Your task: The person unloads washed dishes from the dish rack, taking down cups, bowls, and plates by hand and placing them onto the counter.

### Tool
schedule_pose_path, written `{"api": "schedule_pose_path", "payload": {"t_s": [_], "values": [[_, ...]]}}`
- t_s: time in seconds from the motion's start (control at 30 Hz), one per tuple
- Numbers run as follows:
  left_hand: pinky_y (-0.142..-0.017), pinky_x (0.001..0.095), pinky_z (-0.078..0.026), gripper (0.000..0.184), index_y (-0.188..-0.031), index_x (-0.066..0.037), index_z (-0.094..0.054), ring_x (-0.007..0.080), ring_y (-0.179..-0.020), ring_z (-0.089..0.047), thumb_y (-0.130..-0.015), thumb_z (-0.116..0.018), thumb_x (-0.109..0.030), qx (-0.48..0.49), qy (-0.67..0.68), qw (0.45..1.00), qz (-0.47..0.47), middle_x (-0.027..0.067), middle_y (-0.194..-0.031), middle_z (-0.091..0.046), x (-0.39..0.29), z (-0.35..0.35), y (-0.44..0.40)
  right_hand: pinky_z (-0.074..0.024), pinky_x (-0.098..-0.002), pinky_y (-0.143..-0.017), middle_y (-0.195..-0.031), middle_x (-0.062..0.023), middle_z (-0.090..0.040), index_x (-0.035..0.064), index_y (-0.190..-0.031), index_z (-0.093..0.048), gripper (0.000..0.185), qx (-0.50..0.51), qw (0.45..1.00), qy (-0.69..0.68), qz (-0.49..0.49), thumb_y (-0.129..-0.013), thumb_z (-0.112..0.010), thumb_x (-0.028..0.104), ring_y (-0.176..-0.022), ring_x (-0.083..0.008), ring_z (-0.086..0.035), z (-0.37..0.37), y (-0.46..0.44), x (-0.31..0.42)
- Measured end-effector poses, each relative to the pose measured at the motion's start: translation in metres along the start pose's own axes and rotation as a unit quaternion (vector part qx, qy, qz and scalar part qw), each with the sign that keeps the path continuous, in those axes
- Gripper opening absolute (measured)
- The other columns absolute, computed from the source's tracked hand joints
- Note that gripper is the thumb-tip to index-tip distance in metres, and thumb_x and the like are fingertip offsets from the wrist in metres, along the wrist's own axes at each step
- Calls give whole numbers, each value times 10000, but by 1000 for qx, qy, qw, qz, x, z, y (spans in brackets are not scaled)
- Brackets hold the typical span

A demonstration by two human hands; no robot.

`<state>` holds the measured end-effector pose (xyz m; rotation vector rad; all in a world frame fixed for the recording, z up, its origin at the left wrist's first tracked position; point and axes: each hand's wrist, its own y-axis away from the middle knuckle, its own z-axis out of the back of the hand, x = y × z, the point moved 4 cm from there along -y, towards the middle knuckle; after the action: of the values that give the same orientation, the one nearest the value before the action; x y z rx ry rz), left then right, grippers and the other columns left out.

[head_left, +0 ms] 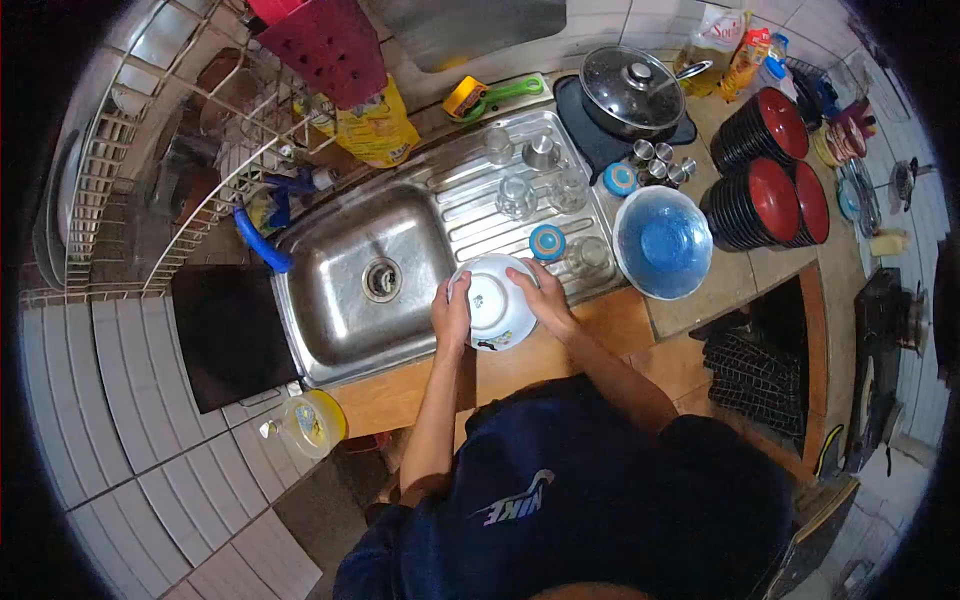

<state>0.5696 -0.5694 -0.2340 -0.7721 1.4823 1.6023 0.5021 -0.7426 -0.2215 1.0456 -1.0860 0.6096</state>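
Both hands hold a white bowl [492,297] with its underside turned up toward me; a printed pattern shows near its lower edge. My left hand [452,314] grips the left side, thumb over the rim. My right hand [545,299] grips the right side, its thumb on the underside; its other fingers are partly hidden. The bowl is above the front edge of the steel sink [375,345], where basin meets drainboard. Close behind it on the drainboard are a blue-lidded jar [547,241] and a clear glass [590,257].
More glasses [516,196] stand on the ribbed drainboard. To the right are a large blue bowl [664,243], stacked black-and-red bowls [772,200] and a lidded pan [632,92]. A wire rack [195,220] rises at left, near a yellow-bottomed container [312,424].
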Motion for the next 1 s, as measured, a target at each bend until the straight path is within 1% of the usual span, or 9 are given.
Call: {"api": "schedule_pose_path", "payload": {"t_s": [0.27,0.33,0.47,0.53,0.6,0.67,0.8,0.87,1.0], "values": [[-898,314,-432,711,-1218,89,-522,268,-1023,-587,-776,-663,-450,-23,-78,997,-13,233,-1106,-613,2,-2,-15,-449,-337,-851,-1006,-169,-643,16,-1127,-587,475,-41,998,7,40,-844,-609,397,-946,-245,-609,-10,-11,3],[-912,331,-428,703,-1209,91,-528,286,-1038,-585,-769,-677,-436,-37,-12,999,-16,246,-1107,-610,7,-5,-16,-450,-342,-845,-1000,-170,-640,4,-1120,-585,457,-138,977,127,98,-852,-608,373,-940,-248,-606,-10,-20,-17],[-912,344,-430,706,-1210,95,-524,301,-1034,-586,-763,-691,-425,-57,-15,998,-25,251,-1094,-611,0,-11,-13,-450,-341,-836,-1001,-176,-637,-13,-1117,-583,421,-161,963,167,140,-859,-612,318,-938,-255,-602,-9,-26,-14],[-903,347,-437,704,-1210,97,-522,306,-1032,-589,-766,-694,-421,-84,-66,990,-94,261,-1102,-605,0,-14,-14,-448,-333,-830,-1005,-182,-636,-28,-1120,-582,393,-112,983,-13,143,-867,-615,271,-935,-250,-598,-8,-21,1],[-907,350,-437,715,-1207,101,-522,315,-1035,-589,-761,-700,-429,-86,-37,990,-105,268,-1119,-596,-2,-18,-14,-447,-331,-826,-1002,-179,-639,-35,-1114,-584,369,-139,978,10,158,-876,-613,245,-929,-245,-597,-6,-21,-2],[-913,351,-435,716,-1208,95,-526,317,-1036,-589,-752,-713,-425,-77,-55,989,-112,263,-1125,-596,-6,-20,-13,-399,-318,-945,-1176,-199,-591,-62,-1188,-554,425,-132,983,20,126,-900,-602,248,-1090,-228,-550,-4,-19,-7],[-914,350,-436,724,-1207,97,-526,312,-1040,-587,-746,-722,-426,-81,-71,988,-112,259,-1122,-599,-13,-17,-9,-388,-326,-961,-1203,-202,-573,-62,-1195,-548,427,-128,980,-24,149,-914,-586,257,-1112,-234,-536,-9,-17,-14],[-913,355,-437,729,-1216,94,-519,306,-1043,-587,-753,-721,-431,-72,-77,987,-121,257,-1125,-599,-14,-17,-7,-418,-347,-928,-1124,-206,-594,-52,-1201,-536,409,-193,962,5,195,-894,-599,212,-1075,-271,-558,-10,-15,-16],[-914,357,-437,722,-1219,93,-515,299,-1048,-585,-766,-714,-432,-50,-44,991,-114,257,-1131,-597,-6,-21,-11,-389,-352,-976,-1206,-213,-559,-46,-1243,-505,436,-186,970,-8,159,-889,-601,189,-1130,-288,-531,-8,-10,-13]]}}
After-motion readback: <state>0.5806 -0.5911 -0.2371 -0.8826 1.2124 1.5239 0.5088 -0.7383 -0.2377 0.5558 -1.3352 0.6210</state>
